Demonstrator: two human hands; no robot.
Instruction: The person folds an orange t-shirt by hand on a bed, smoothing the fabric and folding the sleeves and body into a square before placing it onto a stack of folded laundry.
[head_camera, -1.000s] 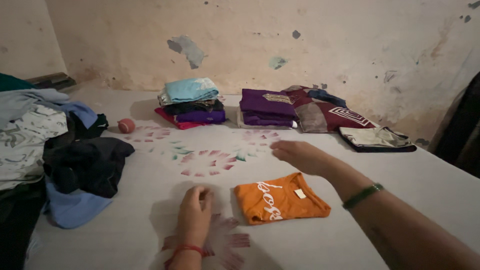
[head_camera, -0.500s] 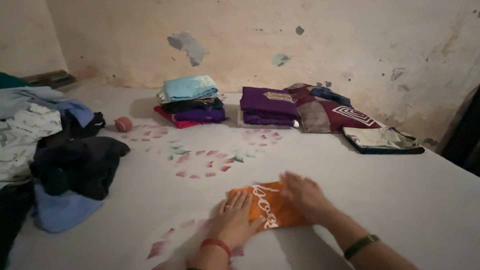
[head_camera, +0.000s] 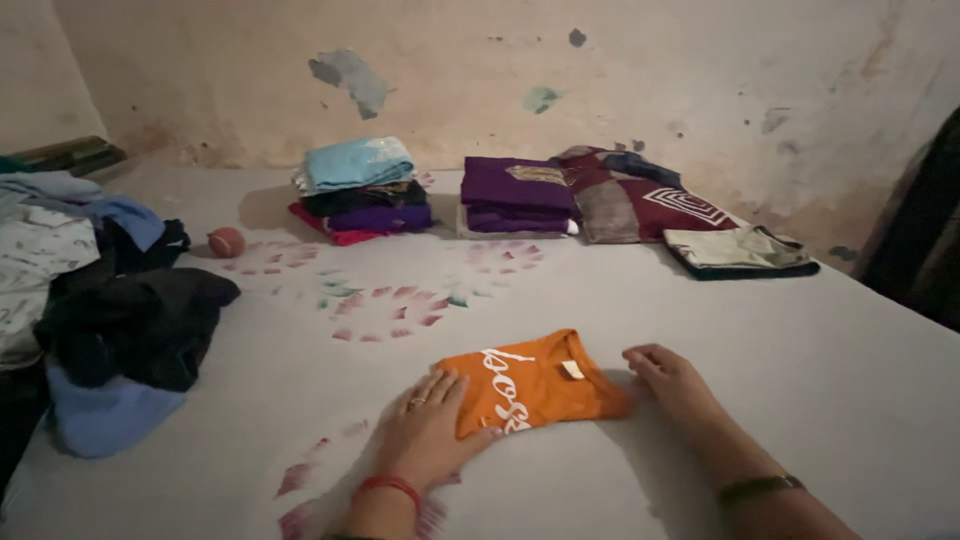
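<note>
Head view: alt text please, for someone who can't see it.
A person's left hand presses flat on one end of a folded orange shirt on a pale flower-printed bed sheet, while the right hand rests at its other end. Stacks of folded clothes line the far wall; unfolded clothes are heaped at left.

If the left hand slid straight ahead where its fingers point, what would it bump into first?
The left hand points up and right, already touching the folded orange shirt. It would probably push into that shirt first.

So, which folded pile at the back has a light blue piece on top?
The leftmost pile, near the small ball; the next pile is purple on top.
</note>
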